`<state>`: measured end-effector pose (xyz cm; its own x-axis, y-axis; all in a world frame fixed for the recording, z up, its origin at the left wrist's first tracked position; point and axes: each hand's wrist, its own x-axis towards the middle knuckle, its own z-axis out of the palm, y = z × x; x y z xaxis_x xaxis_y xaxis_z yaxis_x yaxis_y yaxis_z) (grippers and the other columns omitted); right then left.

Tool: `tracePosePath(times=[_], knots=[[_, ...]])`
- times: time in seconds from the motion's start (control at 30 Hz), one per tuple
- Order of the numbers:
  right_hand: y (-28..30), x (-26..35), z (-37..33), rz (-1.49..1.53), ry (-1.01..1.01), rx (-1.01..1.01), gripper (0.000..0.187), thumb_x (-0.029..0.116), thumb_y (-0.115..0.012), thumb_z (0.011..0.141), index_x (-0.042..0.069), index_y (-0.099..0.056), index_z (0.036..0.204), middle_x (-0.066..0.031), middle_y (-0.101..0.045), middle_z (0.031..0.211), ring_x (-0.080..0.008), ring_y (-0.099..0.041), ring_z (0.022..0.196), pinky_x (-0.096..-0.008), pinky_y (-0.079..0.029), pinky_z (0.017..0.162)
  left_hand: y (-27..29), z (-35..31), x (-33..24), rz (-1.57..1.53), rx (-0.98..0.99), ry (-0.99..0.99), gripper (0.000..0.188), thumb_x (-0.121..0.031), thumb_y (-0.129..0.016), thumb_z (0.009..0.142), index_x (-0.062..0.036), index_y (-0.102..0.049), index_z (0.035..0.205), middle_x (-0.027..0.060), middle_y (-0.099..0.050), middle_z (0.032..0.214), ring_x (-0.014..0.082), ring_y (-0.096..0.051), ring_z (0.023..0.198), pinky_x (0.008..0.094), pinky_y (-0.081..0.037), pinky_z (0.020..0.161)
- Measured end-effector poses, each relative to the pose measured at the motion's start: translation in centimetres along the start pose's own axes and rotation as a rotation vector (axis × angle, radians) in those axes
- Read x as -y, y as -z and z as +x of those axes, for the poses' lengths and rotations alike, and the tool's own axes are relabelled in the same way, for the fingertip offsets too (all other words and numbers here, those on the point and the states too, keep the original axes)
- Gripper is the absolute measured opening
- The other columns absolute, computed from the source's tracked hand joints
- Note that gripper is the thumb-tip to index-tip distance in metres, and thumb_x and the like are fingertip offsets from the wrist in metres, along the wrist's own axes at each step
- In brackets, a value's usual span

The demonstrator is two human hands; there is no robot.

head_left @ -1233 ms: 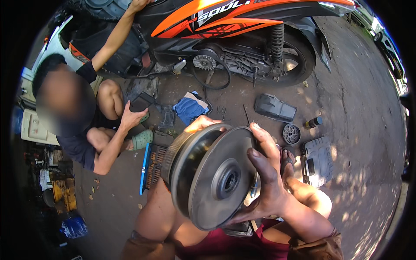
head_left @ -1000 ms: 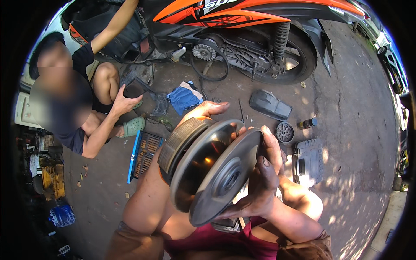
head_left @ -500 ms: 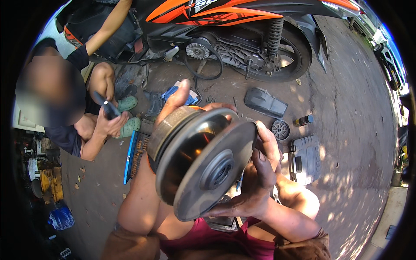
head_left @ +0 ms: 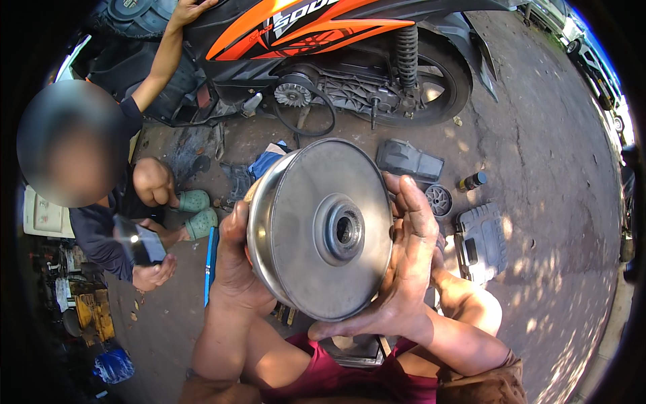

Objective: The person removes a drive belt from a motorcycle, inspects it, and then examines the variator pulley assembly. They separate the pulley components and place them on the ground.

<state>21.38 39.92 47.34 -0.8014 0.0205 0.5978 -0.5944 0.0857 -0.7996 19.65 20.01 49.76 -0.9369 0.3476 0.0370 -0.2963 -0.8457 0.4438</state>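
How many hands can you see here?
4: the person's left hand and right hand, either side of the round metal part; a co-worker's raised hand by the scooter, lower hand at a phone.

Brown sleeves (head_left: 488, 384) leave the forearms (head_left: 464, 343) and hands (head_left: 407, 286) bare, a maroon garment (head_left: 299, 372) (its full cut unseen) between them.

Co-worker (head_left: 101, 225): is holding a dark phone (head_left: 146, 248) at the left
Green clogs (head_left: 201, 224): are showing on the co-worker's feet
Black case (head_left: 483, 241): is lying on the ground (head_left: 538, 168) at the right
Dark canister (head_left: 472, 181): is resting beyond the case
Blue container (head_left: 114, 365): is sitting at the lower left
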Motion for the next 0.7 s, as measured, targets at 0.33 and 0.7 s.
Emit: tracePosePath(times=[0.33,0.7], knots=[[3.7,1.0,3.9,-0.257,0.015,0.516,0.09,0.045,-0.095,0.05,0.018,-0.061,0.129,-0.0296,-0.04,0.144,-0.0502,-0.042,0.132,-0.0562,-0.039,0.105,0.2,-0.2,-0.8,0.224,-0.29,0.015,0.052,-0.032,-0.06,0.096,0.0051,-0.054,0.133,0.0158,-0.069,0.115,0.0234,-0.07,0.102,0.0363,-0.059,0.089],[4.1,1.8,3.1,-0.411,0.016,0.61,0.075,0.038,-0.089,0.06,0.016,-0.062,0.127,-0.0155,-0.05,0.125,-0.0377,-0.052,0.113,-0.049,-0.044,0.089,-0.7,-0.3,-1.3,0.249,-0.123,0.06,0.06,-0.029,-0.064,0.091,0.0077,-0.049,0.136,0.0207,-0.067,0.119,0.0262,-0.069,0.105,0.038,-0.058,0.093]])
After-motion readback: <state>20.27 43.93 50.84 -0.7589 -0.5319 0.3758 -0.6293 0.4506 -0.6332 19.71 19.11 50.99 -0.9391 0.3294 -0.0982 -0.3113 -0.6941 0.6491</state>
